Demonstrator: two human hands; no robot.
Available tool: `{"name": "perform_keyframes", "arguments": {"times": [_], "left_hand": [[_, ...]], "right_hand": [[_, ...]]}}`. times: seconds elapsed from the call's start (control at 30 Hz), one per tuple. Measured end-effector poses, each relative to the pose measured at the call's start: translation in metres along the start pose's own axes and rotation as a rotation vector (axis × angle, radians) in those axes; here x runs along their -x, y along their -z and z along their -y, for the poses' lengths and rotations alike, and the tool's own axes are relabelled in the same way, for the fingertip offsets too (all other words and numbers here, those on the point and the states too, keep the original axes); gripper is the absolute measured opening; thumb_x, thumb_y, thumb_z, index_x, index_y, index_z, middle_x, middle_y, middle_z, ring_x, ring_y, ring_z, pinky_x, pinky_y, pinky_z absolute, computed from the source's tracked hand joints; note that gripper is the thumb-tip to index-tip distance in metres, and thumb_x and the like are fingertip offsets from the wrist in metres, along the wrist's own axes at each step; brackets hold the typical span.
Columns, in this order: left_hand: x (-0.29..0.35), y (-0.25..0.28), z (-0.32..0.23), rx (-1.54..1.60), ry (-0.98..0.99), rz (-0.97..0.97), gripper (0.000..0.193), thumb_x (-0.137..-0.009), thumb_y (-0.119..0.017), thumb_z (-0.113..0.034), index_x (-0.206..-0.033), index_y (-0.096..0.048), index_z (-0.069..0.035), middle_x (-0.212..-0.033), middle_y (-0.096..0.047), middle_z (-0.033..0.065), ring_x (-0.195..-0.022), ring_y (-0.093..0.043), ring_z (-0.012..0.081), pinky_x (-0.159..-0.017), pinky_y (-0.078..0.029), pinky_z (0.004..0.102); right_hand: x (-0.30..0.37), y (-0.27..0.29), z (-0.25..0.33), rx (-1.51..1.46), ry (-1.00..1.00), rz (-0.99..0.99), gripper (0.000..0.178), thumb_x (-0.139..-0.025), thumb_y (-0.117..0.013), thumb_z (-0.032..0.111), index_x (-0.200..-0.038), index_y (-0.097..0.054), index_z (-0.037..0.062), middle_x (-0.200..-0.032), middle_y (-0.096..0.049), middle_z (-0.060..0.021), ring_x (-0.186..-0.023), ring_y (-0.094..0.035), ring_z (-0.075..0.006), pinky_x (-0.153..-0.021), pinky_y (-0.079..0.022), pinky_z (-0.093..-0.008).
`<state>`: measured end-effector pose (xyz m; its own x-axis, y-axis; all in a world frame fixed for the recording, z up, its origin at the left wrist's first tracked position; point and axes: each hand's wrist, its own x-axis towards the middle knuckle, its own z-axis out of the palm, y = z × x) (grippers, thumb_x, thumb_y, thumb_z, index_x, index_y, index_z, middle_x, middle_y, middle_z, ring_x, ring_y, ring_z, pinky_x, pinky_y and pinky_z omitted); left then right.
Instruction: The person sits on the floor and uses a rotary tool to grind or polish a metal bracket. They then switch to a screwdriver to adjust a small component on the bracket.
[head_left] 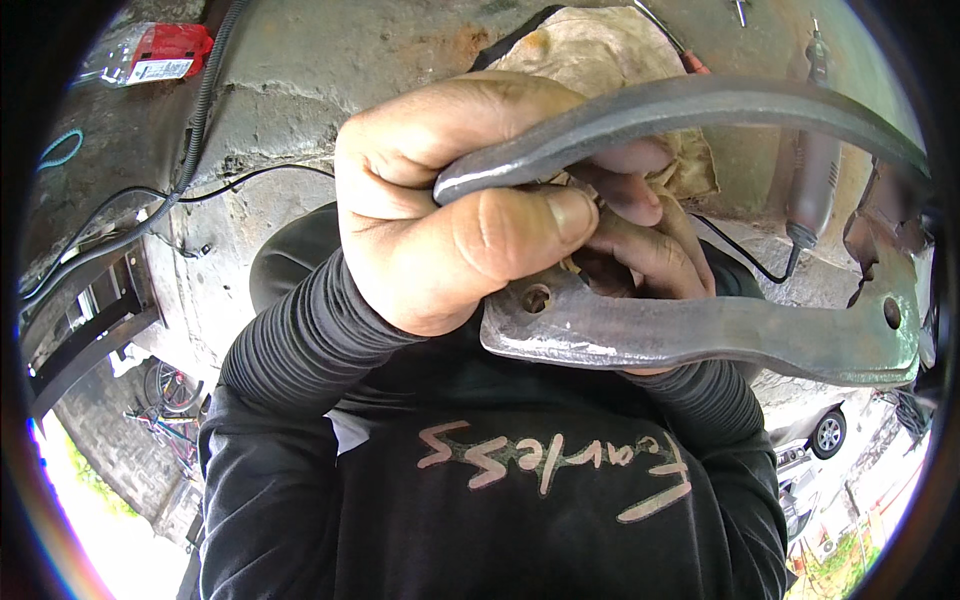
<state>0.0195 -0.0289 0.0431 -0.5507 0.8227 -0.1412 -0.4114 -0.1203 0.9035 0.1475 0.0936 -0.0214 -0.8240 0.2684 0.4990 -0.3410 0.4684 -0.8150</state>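
Observation:
A dark grey forged metal bracket [700, 335] fills the front of the view, with a curved upper arm, a flatter lower arm with holes, and whitish scuffed edges. My left hand [430, 225] is closed at its left end; the upper arm's tip crosses in front between thumb and forefinger. Thumb and fingertips pinch together in the gap between the arms, where a small brownish edge shows, too little to name. My right hand [655, 250] reaches behind the lower arm, its fingers curled close to the left thumb. Whatever it holds is hidden.
Behind the bracket lie a stained beige cloth [590, 50] and a corded grey power tool [815, 185]. A red-handled tool [692, 62] is beside the cloth. At left are a red-labelled plastic bottle [160, 55], a corrugated black hose [205, 100] and a dark metal frame [90, 325].

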Motion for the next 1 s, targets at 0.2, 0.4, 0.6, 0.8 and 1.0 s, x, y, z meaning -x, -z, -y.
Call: {"name": "perform_keyframes", "arguments": {"times": [0.2, 0.4, 0.6, 0.8, 1.0], "left_hand": [[-0.001, 0.004, 0.003, -0.031, -0.046, 0.008, 0.047, -0.069, -0.06, -0.017, -0.105, -0.06, 0.014, -0.087, -0.066, 0.0254, -0.083, -0.067, 0.0322, -0.1, -0.043, 0.053], [-0.001, 0.006, 0.006, -0.042, -0.051, 0.022, 0.044, -0.071, -0.059, -0.014, -0.106, -0.061, 0.013, -0.087, -0.067, 0.0245, -0.084, -0.067, 0.0329, -0.101, -0.042, 0.0521], [-0.003, 0.01, 0.01, -0.134, -0.108, 0.069, 0.041, -0.073, -0.061, -0.014, -0.104, -0.062, 0.013, -0.093, -0.066, 0.0248, -0.085, -0.068, 0.0316, -0.089, -0.051, 0.0424], [-0.002, 0.005, 0.018, -0.083, -0.131, 0.078, 0.039, -0.075, -0.061, -0.011, -0.106, -0.061, 0.013, -0.1, -0.065, 0.024, -0.086, -0.068, 0.0296, -0.082, -0.054, 0.0386], [0.0, -0.001, 0.021, -0.057, -0.127, 0.03, 0.04, -0.076, -0.06, -0.01, -0.109, -0.059, 0.013, -0.103, -0.065, 0.0264, -0.087, -0.067, 0.0293, -0.082, -0.055, 0.0383]], "right_hand": [[0.003, 0.009, 0.005, -0.507, -0.287, -0.026, 0.032, -0.076, -0.075, 0.003, -0.104, -0.061, -0.0013, -0.093, -0.064, -0.009, -0.085, -0.061, -0.0183, -0.076, -0.047, -0.029], [0.004, 0.01, 0.014, -0.544, -0.454, -0.009, 0.025, -0.085, -0.068, 0.004, -0.107, -0.056, -0.0005, -0.097, -0.063, -0.0093, -0.092, -0.059, -0.0122, -0.08, -0.047, -0.0251], [0.002, 0.007, 0.011, -0.617, -0.483, -0.077, 0.019, -0.088, -0.062, 0.002, -0.106, -0.054, -0.0003, -0.098, -0.062, -0.0092, -0.092, -0.059, -0.0123, -0.083, -0.047, -0.0268], [0.002, 0.002, 0.003, -0.492, -0.342, -0.087, 0.014, -0.087, -0.063, 0.001, -0.1, -0.058, -0.0018, -0.1, -0.063, -0.0114, -0.094, -0.06, -0.0167, -0.086, -0.046, -0.0303], [0.004, 0.0, 0.007, -0.357, -0.3, -0.108, 0.013, -0.084, -0.066, -0.001, -0.095, -0.06, -0.0007, -0.096, -0.063, -0.0113, -0.09, -0.061, -0.0187, -0.081, -0.047, -0.0312]]}}
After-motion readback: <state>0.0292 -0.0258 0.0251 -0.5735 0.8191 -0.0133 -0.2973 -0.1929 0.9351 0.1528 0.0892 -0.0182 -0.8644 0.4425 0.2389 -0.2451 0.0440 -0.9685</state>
